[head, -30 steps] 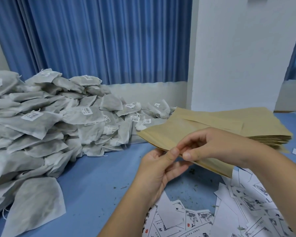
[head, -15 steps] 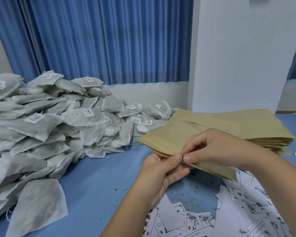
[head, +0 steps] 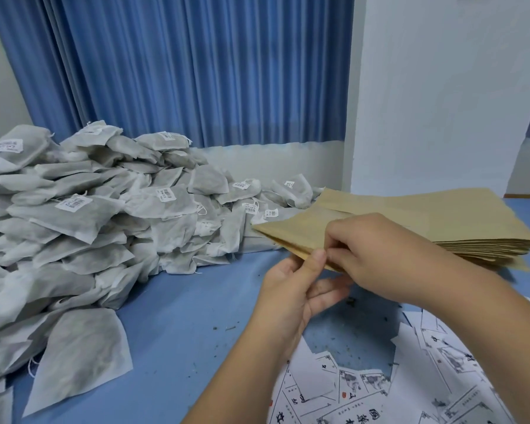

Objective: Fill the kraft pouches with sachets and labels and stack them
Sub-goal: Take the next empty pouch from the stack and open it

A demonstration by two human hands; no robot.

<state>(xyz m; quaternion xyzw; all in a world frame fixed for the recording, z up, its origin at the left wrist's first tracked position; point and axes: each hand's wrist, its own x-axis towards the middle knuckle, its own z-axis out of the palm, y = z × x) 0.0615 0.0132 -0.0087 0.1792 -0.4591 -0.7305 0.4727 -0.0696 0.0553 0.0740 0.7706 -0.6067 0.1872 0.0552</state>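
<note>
I have both hands on one kraft pouch (head: 291,232), held at its near edge just above the blue table (head: 181,332). My left hand (head: 291,289) pinches that edge with the thumb pressed on top and the fingers curled beneath. My right hand (head: 377,249) comes in from the right and nips the same edge between thumb and forefinger, its fingertips touching my left thumb. The pouch is tilted, with its near-left corner raised and pointing toward the sachets. Its far end reaches back over the stack of kraft pouches (head: 456,221), and I cannot tell whether it rests on that stack or is clear of it. I also cannot tell whether the mouth of the pouch is parted. The stack lies flat on the table to the right of my hands, against the white wall (head: 441,87). The sachets (head: 104,240), grey-white fibre bags, are heaped high across the left of the table, and the heap runs back to the blue curtain (head: 196,71). Several carry a white barcode sticker (head: 73,204). A single sachet (head: 80,353) lies flat in front of the heap, near the table's front edge. The labels (head: 459,365), white slips printed in black with small red marks, are scattered loosely over the near right of the table under my forearms. Dark crumbs dot the blue surface between the labels and the sachets.
</note>
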